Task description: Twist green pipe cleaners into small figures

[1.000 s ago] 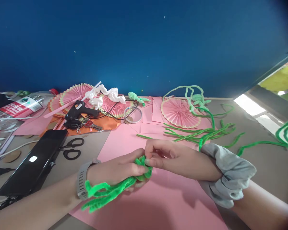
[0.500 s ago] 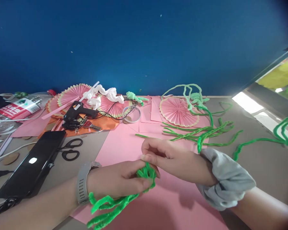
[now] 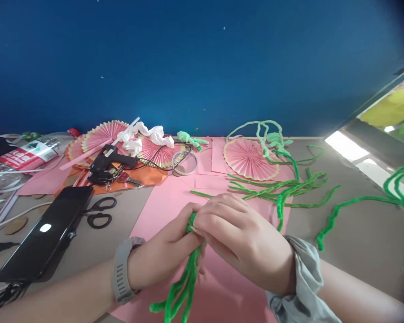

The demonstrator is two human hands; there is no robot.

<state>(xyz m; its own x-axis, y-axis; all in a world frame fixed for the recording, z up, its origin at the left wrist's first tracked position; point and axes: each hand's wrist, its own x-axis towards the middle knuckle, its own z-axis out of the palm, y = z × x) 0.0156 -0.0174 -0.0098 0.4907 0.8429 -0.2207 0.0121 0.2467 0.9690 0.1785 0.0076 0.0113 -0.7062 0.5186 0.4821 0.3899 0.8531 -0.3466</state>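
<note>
My left hand (image 3: 164,251), with a grey watch on its wrist, grips a bundle of bright green pipe cleaners (image 3: 182,287) whose loose ends hang down toward me. My right hand (image 3: 239,237), with a grey scrunchie at the wrist, lies over the top of the bundle, and its fingers are pinched on the same green stems beside the left fingers. Both hands hover over a pink paper sheet (image 3: 161,202). The top of the bundle is hidden between the fingers.
Loose green pipe cleaners (image 3: 283,188) and a pink paper fan (image 3: 251,158) lie behind my hands. To the left are black scissors (image 3: 99,213), a black phone (image 3: 43,233), a glue gun (image 3: 112,157), keys, a tape roll (image 3: 185,162), more fans and a bottle (image 3: 27,152). A blue wall stands behind.
My right hand has turned over and come down on top of the bundle. The pipe cleaners swung from lying leftward to hanging down toward me.
</note>
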